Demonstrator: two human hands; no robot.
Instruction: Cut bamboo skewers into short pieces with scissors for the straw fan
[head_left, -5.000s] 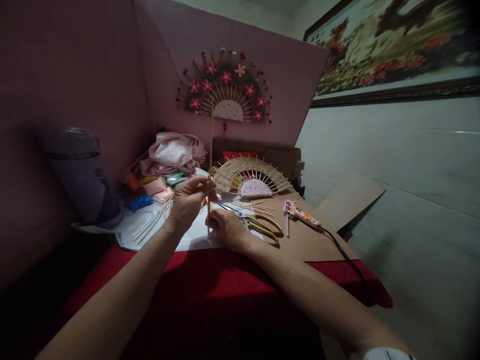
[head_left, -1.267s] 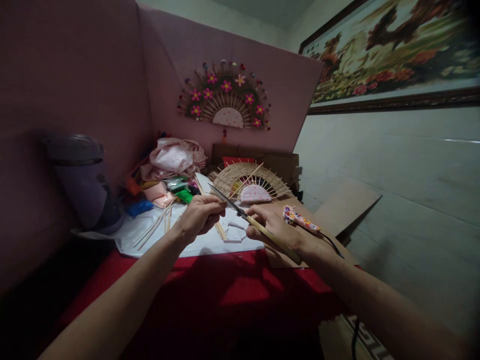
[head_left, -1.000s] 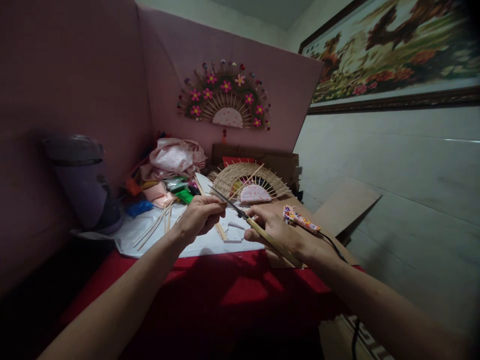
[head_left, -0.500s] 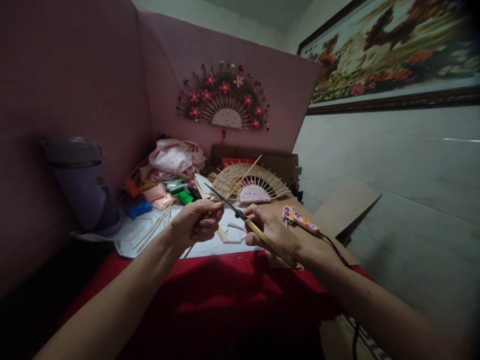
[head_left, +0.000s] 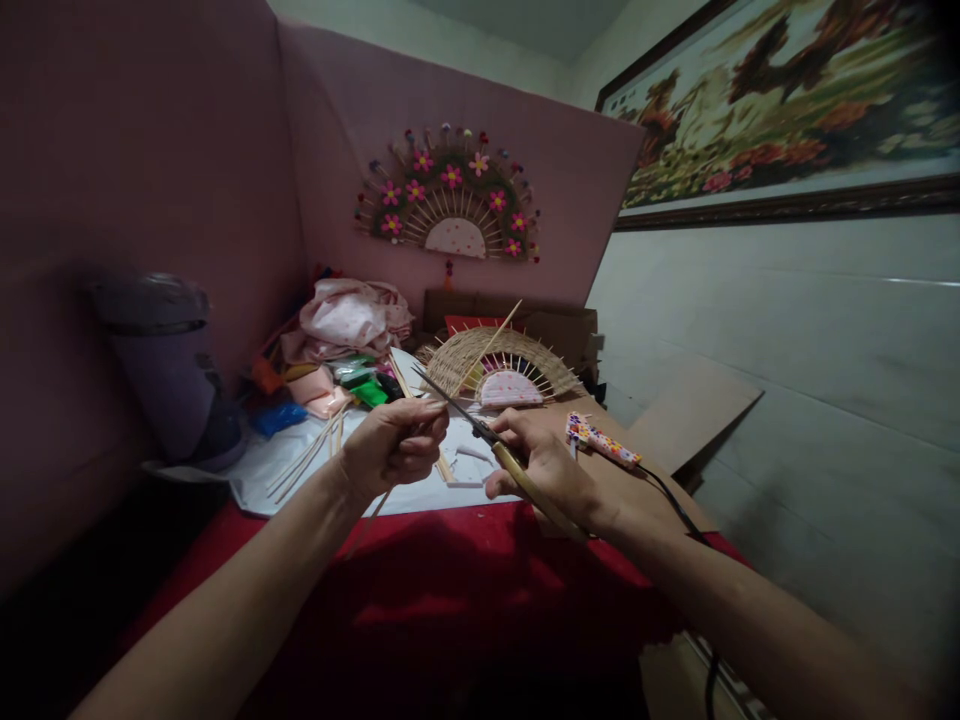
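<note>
My left hand (head_left: 394, 445) is closed round a thin wooden stick (head_left: 491, 342), whose upper end slants up to the right in front of a woven fan (head_left: 450, 358). In my right hand (head_left: 551, 465) are scissors (head_left: 517, 475) with yellowish handles. Their dark blades point up and left, slightly parted, and lie across the stick close to my left fingertips. Whether the blades touch the stick is too small to tell. Beyond the hands, the fan has a pale dotted half-round base (head_left: 510, 389) and rests on the table.
A hot glue gun (head_left: 600, 440) with a black cable lies at the right. Coloured packets (head_left: 322, 388), loose sticks (head_left: 304, 465) and a purple thermos (head_left: 169, 375) stand or lie left. A flowered fan (head_left: 450, 200) hangs on the pink panel behind.
The upper part of the stick has shifted slightly left and tilts a little differently. The scissors' handles have moved slightly, while my left hand stays nearly in place.
</note>
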